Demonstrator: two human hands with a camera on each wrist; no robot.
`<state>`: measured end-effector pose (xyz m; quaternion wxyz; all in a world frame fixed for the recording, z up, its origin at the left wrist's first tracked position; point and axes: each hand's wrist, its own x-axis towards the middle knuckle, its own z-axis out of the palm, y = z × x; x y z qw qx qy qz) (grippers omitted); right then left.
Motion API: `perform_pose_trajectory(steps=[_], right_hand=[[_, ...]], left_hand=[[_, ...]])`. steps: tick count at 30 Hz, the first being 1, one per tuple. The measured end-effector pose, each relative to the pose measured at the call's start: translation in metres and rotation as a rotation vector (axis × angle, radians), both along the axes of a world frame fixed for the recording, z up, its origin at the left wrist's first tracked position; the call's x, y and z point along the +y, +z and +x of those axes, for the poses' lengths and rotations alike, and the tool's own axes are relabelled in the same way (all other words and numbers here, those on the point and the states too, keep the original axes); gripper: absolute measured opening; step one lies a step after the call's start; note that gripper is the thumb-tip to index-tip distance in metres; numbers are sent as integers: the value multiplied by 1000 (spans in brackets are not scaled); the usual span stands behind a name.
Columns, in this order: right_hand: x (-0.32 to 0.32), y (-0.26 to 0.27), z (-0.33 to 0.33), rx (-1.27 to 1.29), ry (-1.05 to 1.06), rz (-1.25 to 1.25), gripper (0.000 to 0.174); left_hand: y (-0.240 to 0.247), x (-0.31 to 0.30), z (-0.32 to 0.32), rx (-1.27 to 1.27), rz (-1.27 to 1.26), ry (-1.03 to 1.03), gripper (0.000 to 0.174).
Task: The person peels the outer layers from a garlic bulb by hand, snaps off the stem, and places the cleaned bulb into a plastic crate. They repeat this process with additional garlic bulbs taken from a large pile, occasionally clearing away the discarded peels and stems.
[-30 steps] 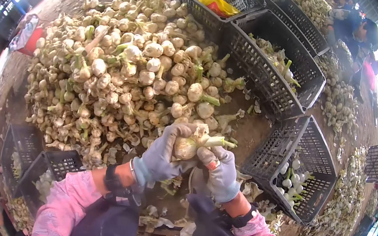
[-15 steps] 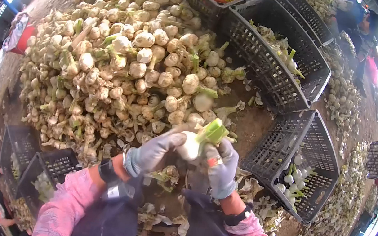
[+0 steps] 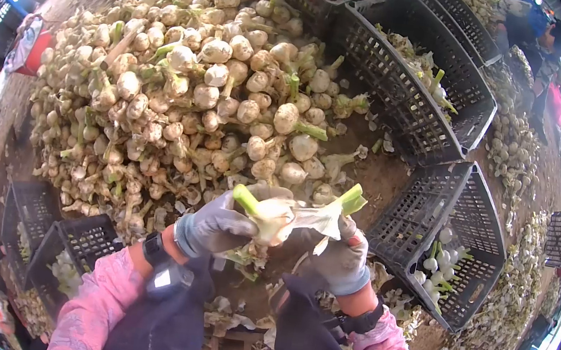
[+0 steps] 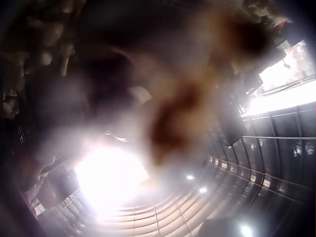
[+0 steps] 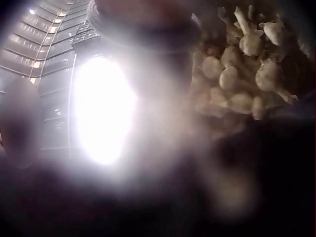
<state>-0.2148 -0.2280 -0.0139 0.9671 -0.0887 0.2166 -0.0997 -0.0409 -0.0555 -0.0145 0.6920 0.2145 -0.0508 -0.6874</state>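
In the head view my gloved left hand grips a garlic bulb, pale and partly bare, its cut green stem pointing up and left. My gloved right hand pinches a strip of outer garlic skin with a green leafy end. This strip stretches from the bulb toward the right hand. A large heap of unpeeled garlic lies just beyond both hands. Both wrist views are mostly blurred and glared; the right one shows part of the garlic heap.
A black crate at the right holds several white peeled bulbs. Larger black crates stand behind it, with skins inside one. More crates are at the left. Loose peelings lie on the ground between my legs.
The garlic was held between both hands with its stem to the right. Its outer layer has been pulled away rightward, and my hands have moved apart.
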Motion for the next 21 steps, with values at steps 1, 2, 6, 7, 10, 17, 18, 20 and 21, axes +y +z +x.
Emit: perform_pose_trajectory(steps=[1, 2, 6, 7, 10, 17, 18, 20, 21], right_hand=[[0, -12, -11, 17, -31, 45, 31], [1, -22, -21, 32, -61, 90, 30], [-1, 0, -31, -21, -103, 239, 15], [-12, -21, -46, -33, -166, 201, 20], [-24, -47, -73, 393, 478, -820, 35], [0, 18, -17, 108, 453, -685, 66], [8, 29, -8, 26, 365, -459, 66], [12, 18, -7, 125, 364, -648, 68], [7, 16, -6, 169, 390, -793, 69]], left_hand=[[0, -1, -1, -16, -9, 20, 84], [-1, -2, -1, -34, -19, 40, 85], [6, -1, -8, -229, -6, -15, 86], [1, 5, -8, -141, -16, -3, 88], [9, 15, 8, -169, 64, -16, 85], [-3, -1, -16, -662, 47, 161, 66], [0, -4, -20, -821, 48, 178, 58], [5, -11, -13, -1303, -50, 166, 51], [13, -14, -14, -1347, 11, 220, 41]])
